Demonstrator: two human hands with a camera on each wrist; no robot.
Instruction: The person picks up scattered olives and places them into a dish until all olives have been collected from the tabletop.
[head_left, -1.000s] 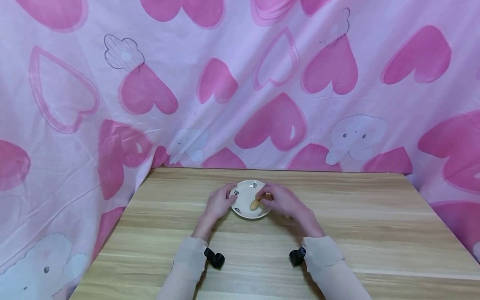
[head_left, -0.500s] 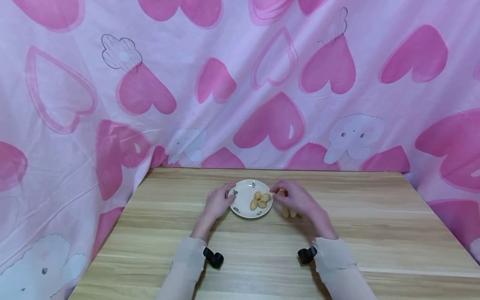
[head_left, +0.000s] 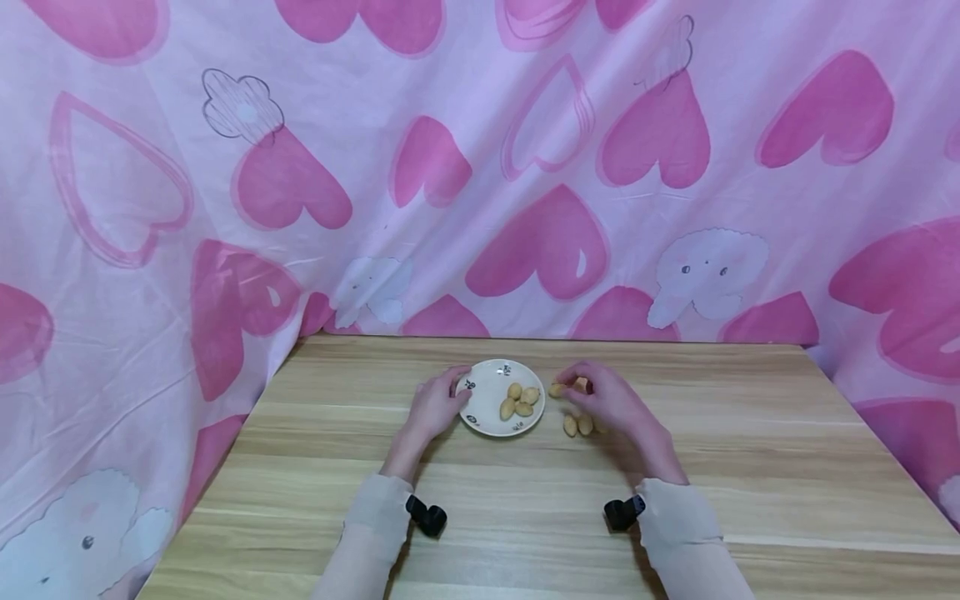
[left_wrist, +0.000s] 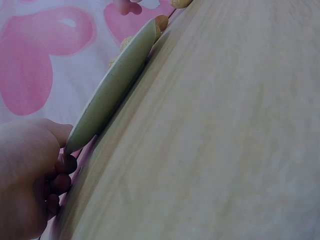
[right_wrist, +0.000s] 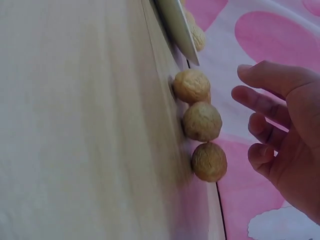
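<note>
The left hand [head_left: 438,402] holds the left rim of a small white plate [head_left: 483,417] with dark floral marks. In the left wrist view, its thumb lies on the rim and its curled fingers are below. Several tan, wrinkled walnuts [head_left: 523,409] sit on the plate's right side. To the right of the plate, the right hand [head_left: 600,398] hovers over more walnuts on the table, partly hiding them. One walnut [head_left: 557,390] shows by its fingertips. In the right wrist view, the thumb and fingers are bent loosely with nothing between them, beside a row of walnuts [right_wrist: 202,121].
The wood-grain table [head_left: 510,517] ends at the back against a pink heart-print cloth [head_left: 540,242]. Black wrist cameras stick out inward from the left cuff [head_left: 382,508] and the right cuff [head_left: 678,512].
The right hand has drawn back from over the plate to the loose walnuts on its right, uncovering the walnuts on the plate. The left hand stays at the rim.
</note>
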